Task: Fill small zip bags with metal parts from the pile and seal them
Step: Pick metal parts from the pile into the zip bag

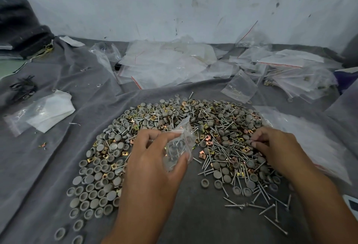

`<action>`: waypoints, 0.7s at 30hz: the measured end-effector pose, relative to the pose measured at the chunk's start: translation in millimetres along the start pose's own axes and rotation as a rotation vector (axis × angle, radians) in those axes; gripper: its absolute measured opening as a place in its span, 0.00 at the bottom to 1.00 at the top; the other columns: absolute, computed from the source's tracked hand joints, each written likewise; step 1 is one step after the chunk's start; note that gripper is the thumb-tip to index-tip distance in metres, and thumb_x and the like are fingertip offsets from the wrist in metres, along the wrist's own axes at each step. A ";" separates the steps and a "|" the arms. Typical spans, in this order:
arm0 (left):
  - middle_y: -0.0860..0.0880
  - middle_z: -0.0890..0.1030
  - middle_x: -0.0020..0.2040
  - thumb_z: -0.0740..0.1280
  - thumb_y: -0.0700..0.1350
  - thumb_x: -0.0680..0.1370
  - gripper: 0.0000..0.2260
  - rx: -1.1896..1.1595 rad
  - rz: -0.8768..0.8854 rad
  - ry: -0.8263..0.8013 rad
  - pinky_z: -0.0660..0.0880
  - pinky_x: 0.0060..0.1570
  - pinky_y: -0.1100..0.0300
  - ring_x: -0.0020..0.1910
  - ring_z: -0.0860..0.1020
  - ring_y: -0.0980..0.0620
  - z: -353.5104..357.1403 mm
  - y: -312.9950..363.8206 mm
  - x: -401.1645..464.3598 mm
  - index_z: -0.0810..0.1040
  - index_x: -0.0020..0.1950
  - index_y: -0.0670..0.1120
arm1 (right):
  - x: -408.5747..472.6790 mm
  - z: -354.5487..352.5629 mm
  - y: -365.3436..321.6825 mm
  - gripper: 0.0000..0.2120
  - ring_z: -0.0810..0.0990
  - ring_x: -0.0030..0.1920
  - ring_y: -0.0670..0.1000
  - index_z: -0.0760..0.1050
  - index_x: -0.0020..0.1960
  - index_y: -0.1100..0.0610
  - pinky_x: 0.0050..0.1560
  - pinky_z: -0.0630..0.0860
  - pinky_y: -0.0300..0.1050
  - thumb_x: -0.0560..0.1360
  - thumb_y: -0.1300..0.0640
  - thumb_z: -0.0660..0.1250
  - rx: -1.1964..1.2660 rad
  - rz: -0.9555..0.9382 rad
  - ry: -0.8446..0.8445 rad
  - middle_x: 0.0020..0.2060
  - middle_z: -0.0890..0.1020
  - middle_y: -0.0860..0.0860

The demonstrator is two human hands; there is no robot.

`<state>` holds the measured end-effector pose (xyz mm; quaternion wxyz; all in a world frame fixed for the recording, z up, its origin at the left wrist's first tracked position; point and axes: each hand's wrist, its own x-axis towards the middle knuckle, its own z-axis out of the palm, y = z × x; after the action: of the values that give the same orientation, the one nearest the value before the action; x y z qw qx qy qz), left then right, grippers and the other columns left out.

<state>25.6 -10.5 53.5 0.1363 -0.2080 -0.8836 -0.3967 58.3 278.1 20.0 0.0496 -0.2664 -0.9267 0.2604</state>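
Leftmost, round grey caps (93,195) lay thick over the wrinkled grey cloth (48,176), thinning toward its near edge. Centrally, the left hand (155,158) pinched a small clear zip bag (179,147) holding a few screws, raised just above the pile (193,137) of caps, brassy square clips and slim silver screws. Rightward, the right hand (271,145) curled its fingertips onto the pile's parts, with bare cloth between the forearms and crinkled clear bags (168,61) along the wall.
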 end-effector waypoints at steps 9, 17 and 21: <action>0.63 0.69 0.50 0.74 0.55 0.69 0.18 -0.024 -0.008 -0.016 0.77 0.40 0.68 0.48 0.72 0.68 3.4 0.1 -0.6 0.79 0.59 0.59 | -43.7 -19.9 -66.1 0.03 0.83 0.46 0.38 0.80 0.48 0.44 0.44 0.76 0.32 0.76 0.52 0.71 0.591 -0.328 0.073 0.45 0.85 0.39; 0.60 0.72 0.51 0.70 0.57 0.70 0.17 -0.023 0.006 -0.043 0.68 0.40 0.70 0.47 0.74 0.65 3.9 -0.4 0.2 0.81 0.56 0.55 | -81.5 11.9 -115.4 0.03 0.82 0.47 0.44 0.84 0.50 0.57 0.48 0.78 0.37 0.77 0.60 0.73 0.222 -0.939 0.302 0.46 0.83 0.48; 0.61 0.71 0.50 0.69 0.58 0.70 0.14 -0.029 0.012 -0.036 0.66 0.37 0.71 0.46 0.73 0.67 4.4 1.5 0.1 0.80 0.53 0.57 | -82.9 17.3 -118.1 0.05 0.81 0.46 0.45 0.84 0.51 0.56 0.47 0.79 0.40 0.75 0.60 0.74 0.155 -0.897 0.343 0.46 0.82 0.48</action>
<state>25.9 -6.3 51.6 0.1200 -0.2224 -0.8788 -0.4048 69.8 141.7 69.1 0.3287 0.1248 -0.9065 0.2337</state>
